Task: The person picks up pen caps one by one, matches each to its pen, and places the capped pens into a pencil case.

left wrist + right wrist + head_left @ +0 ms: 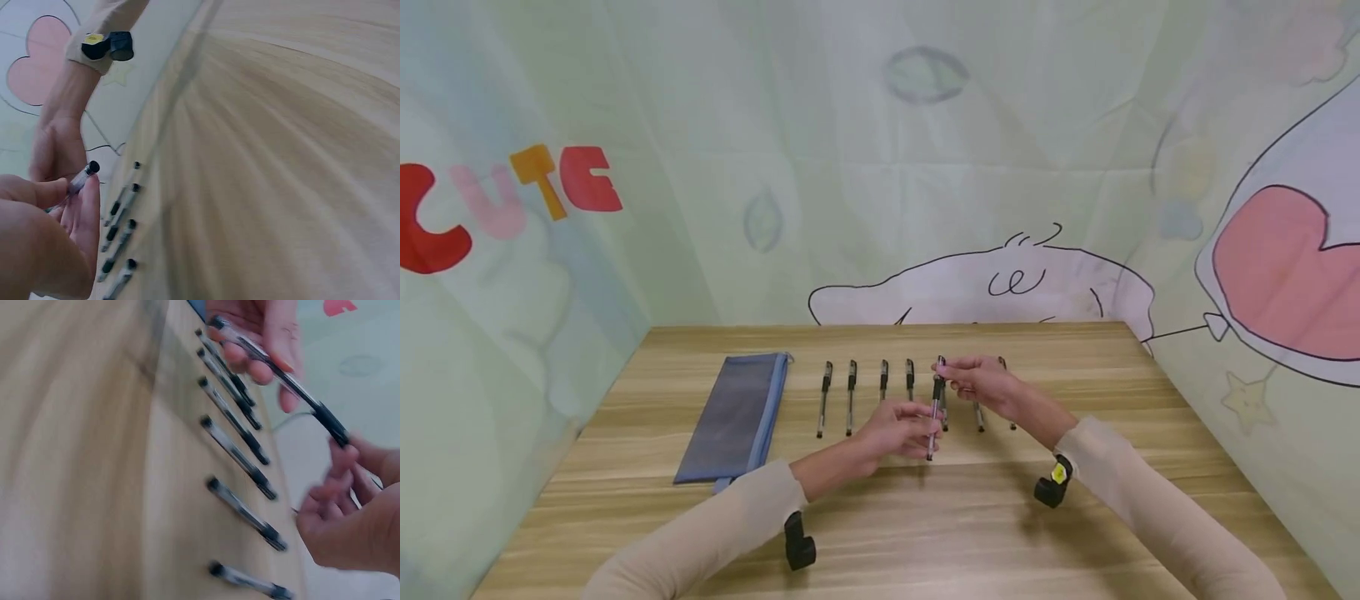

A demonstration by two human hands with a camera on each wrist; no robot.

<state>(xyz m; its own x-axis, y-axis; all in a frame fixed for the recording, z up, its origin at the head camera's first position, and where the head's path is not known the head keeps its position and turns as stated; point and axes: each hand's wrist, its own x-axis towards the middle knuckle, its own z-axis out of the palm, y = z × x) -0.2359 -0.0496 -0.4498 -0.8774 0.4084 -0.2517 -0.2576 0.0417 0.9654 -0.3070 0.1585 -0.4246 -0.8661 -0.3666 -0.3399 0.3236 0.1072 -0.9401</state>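
Both hands hold one clear-barrelled gel pen (936, 408) raised over the table. My left hand (891, 435) pinches it near its lower end, between thumb and fingers. Up at the black cap end, the fingertips of my right hand (988, 385) grip it; the right wrist view shows that hand (356, 528) at the dark grip-and-cap part. Behind and beside the hands, several matching pens lie in a row, among them a left-end pen (823, 402) and another pen (240, 456) along the row. The hands partly hide some of them in the head view.
A blue-grey mesh zip pouch (726, 421) lies flat left of the pens. The wooden table (925, 542) meets a printed curtain (865, 167) along its back and sides. A black wrist camera (798, 543) hangs below the left sleeve, and a second camera (1050, 492) below the right.
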